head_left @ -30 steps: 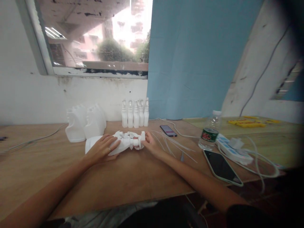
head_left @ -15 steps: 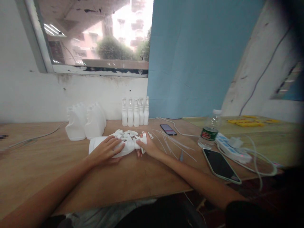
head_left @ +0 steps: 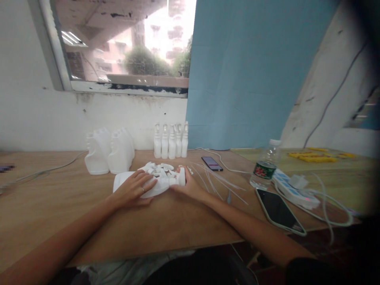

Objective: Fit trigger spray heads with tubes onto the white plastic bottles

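A white plastic bottle (head_left: 119, 182) lies on its side on the wooden table, its neck pointing right. My left hand (head_left: 137, 189), with a ring on one finger, is closed over the bottle's body. At the neck end, a white trigger spray head (head_left: 180, 179) is in my right hand (head_left: 190, 186), which has its thumb on the near side and its fingers at the far side, partly hidden. The spray head meets the bottle's neck; whether it is fastened I cannot tell. Just behind the bottle lies a heap of white plastic spray-head parts (head_left: 162, 168).
Behind stand white bottles without tops (head_left: 97, 158) and several white spray bottles (head_left: 172, 145). Thin clear tubes (head_left: 221, 179) lie to the right, near a small phone (head_left: 211, 163). Further right are a water bottle (head_left: 265, 168), a larger phone (head_left: 279, 211) and a power strip (head_left: 297, 192).
My right thumb has moved from the top of the spray head down to its near side, and the fingers now reach over its end. My left hand keeps its hold. The view has shifted slightly.
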A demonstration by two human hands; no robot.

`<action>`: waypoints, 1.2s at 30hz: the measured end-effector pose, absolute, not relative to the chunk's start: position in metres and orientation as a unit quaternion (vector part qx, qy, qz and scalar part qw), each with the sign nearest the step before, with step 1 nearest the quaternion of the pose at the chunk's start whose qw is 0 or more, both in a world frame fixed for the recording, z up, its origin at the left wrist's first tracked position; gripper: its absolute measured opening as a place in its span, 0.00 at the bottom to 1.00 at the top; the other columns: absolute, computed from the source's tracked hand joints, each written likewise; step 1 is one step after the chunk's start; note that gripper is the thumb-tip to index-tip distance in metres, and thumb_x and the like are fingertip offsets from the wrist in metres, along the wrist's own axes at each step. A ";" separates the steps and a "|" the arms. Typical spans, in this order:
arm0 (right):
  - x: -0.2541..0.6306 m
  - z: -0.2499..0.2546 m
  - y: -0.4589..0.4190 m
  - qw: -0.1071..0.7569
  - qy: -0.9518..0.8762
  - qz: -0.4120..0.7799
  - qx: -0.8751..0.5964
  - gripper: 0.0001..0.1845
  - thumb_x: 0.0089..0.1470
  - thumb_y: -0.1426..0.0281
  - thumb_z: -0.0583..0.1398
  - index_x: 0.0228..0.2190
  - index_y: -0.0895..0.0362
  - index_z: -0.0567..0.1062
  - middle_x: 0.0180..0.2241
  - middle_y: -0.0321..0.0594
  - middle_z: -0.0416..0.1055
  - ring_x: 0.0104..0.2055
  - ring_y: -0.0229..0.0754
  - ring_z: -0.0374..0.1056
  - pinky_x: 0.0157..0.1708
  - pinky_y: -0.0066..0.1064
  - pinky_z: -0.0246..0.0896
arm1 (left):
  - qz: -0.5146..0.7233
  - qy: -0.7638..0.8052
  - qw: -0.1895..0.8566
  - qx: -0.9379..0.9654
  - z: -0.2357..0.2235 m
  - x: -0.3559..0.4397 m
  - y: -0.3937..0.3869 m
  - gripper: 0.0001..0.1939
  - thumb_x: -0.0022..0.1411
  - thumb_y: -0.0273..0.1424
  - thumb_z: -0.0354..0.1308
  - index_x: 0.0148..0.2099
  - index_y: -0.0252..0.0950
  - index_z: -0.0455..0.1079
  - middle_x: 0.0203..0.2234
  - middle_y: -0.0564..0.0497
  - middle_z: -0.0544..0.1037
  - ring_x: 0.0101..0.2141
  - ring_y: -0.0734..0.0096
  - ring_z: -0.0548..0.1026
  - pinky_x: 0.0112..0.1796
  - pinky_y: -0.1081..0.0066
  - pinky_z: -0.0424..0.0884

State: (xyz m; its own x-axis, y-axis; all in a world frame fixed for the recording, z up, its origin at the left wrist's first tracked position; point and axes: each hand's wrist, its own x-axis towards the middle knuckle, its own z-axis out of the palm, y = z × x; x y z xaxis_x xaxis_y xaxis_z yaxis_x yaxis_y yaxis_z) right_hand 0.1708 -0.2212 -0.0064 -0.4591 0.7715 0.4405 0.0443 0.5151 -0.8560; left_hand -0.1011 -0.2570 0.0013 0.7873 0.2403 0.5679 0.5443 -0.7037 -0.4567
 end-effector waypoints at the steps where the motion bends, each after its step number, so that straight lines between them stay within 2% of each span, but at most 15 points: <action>1: 0.171 -0.006 -0.222 0.440 -0.741 0.424 -0.280 0.27 0.44 0.62 0.67 0.38 0.51 0.55 0.29 0.31 0.66 0.25 0.37 0.64 0.25 0.28 0.60 | -0.246 -0.221 0.314 -0.890 0.002 -0.100 -0.258 0.28 0.60 0.39 0.57 0.60 0.35 0.59 0.48 0.38 0.72 0.49 0.53 0.69 0.51 0.49 0.65; 3: 0.170 -0.006 -0.222 0.430 -0.733 0.453 -0.267 0.29 0.44 0.62 0.67 0.39 0.51 0.54 0.29 0.31 0.67 0.25 0.37 0.65 0.24 0.29 0.60 | -0.253 -0.220 0.315 -0.888 0.002 -0.099 -0.259 0.28 0.60 0.38 0.57 0.60 0.36 0.59 0.48 0.38 0.72 0.49 0.53 0.69 0.51 0.49 0.65; 7: 0.170 -0.005 -0.222 0.436 -0.741 0.457 -0.227 0.35 0.35 0.68 0.71 0.41 0.51 0.58 0.39 0.37 0.70 0.34 0.40 0.68 0.32 0.31 0.64 | -0.261 -0.220 0.314 -0.886 0.000 -0.097 -0.260 0.28 0.59 0.38 0.57 0.60 0.36 0.58 0.48 0.38 0.72 0.49 0.52 0.69 0.51 0.48 0.64; 13: 0.175 -0.007 -0.218 0.451 -0.702 0.437 -0.335 0.25 0.36 0.61 0.70 0.37 0.57 0.72 0.36 0.42 0.74 0.36 0.46 0.70 0.37 0.36 0.66 | -0.283 -0.256 0.287 -0.879 -0.001 -0.089 -0.260 0.29 0.59 0.39 0.57 0.60 0.35 0.58 0.48 0.38 0.72 0.49 0.54 0.70 0.52 0.49 0.64; 17: 0.175 -0.006 -0.220 0.433 -0.700 0.436 -0.364 0.19 0.38 0.59 0.69 0.29 0.60 0.74 0.29 0.40 0.74 0.29 0.41 0.68 0.30 0.31 0.64 | -0.278 -0.250 0.285 -0.882 -0.002 -0.088 -0.260 0.29 0.59 0.39 0.57 0.60 0.35 0.57 0.48 0.39 0.72 0.50 0.55 0.69 0.52 0.49 0.64; 22: 0.171 0.001 -0.222 0.448 -0.691 0.448 -0.348 0.17 0.39 0.60 0.68 0.20 0.59 0.70 0.20 0.34 0.69 0.23 0.36 0.62 0.25 0.27 0.58 | -0.298 -0.237 0.280 -0.881 -0.005 -0.089 -0.259 0.28 0.59 0.38 0.58 0.58 0.35 0.57 0.48 0.39 0.72 0.50 0.56 0.69 0.52 0.50 0.65; 28: 0.170 -0.001 -0.220 0.444 -0.693 0.457 -0.337 0.19 0.43 0.59 0.65 0.17 0.58 0.68 0.14 0.33 0.64 0.16 0.34 0.58 0.18 0.26 0.51 | -0.310 -0.241 0.282 -0.875 -0.002 -0.081 -0.265 0.24 0.59 0.38 0.58 0.55 0.37 0.58 0.48 0.39 0.72 0.49 0.56 0.69 0.51 0.50 0.65; 33: 0.171 -0.001 -0.223 0.445 -0.685 0.473 -0.331 0.20 0.46 0.57 0.63 0.16 0.58 0.67 0.13 0.33 0.63 0.15 0.34 0.57 0.17 0.26 0.50 | -0.297 -0.246 0.294 -0.874 -0.003 -0.080 -0.268 0.21 0.60 0.37 0.58 0.53 0.36 0.59 0.49 0.39 0.71 0.49 0.56 0.68 0.52 0.50 0.63; 36: 0.173 0.001 -0.224 0.444 -0.695 0.454 -0.337 0.18 0.44 0.57 0.64 0.18 0.58 0.68 0.16 0.34 0.65 0.18 0.35 0.59 0.19 0.27 0.55 | -0.284 -0.258 0.286 -0.878 -0.001 -0.079 -0.269 0.24 0.59 0.36 0.57 0.56 0.36 0.58 0.49 0.40 0.70 0.49 0.56 0.67 0.53 0.51 0.61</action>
